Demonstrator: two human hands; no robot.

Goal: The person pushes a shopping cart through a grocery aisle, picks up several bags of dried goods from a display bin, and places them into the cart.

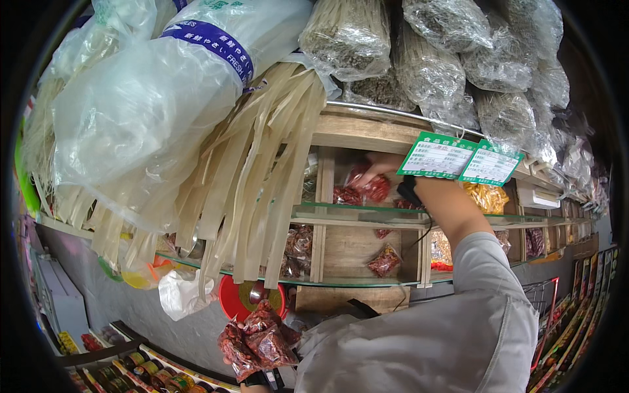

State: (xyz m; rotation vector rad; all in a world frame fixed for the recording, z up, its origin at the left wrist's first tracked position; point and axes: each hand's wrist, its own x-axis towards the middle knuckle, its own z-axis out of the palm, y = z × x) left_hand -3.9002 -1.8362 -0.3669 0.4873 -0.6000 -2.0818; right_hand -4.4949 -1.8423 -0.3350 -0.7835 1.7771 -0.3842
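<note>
My right hand [376,169] reaches into an upper wooden compartment, its fingers on a clear bag of dried red chillies [377,187]; whether they grip it is hard to tell. Another red bag [348,195] lies just left of it. Low in the view, my left hand [236,344], mostly hidden, holds several clear bags of dried red chillies [265,339]. In the compartment below the glass edge, a small bag of reddish dried pieces [385,261] lies on the wooden bottom.
Wide flat dried noodles [265,162] hang over the shelf at left. Wrapped noodle bundles [346,39] line the top. Green-edged cards [437,154] hang by my right forearm. A red bucket [227,299] with a metal scoop stands below, near a white plastic bag [179,294].
</note>
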